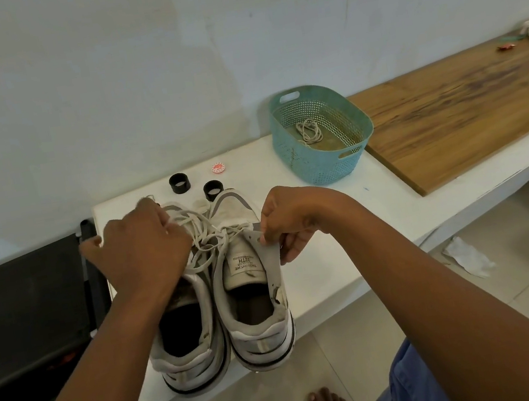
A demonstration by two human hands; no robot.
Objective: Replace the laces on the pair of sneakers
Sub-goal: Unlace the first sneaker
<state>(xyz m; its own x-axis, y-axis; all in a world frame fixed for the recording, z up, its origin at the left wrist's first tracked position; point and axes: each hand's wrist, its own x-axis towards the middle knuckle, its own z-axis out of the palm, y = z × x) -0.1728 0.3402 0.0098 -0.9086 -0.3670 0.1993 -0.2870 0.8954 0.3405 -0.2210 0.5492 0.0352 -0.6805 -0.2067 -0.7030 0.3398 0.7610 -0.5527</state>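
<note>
Head view is showing the pair of sneakers (216,298) standing side by side, heels near, on the white bench (348,232); the right hand (289,222) is pinching the right shoe's eyelet edge, probably steadying it, while the left hand (140,246), just left, is gripping the tangled laces (208,235), likely pulling them free

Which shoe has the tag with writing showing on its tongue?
The right sneaker, the one the right hand pinches at its edge. Its tongue label shows; the left sneaker has its tongue hidden under the left hand and laces.
</note>
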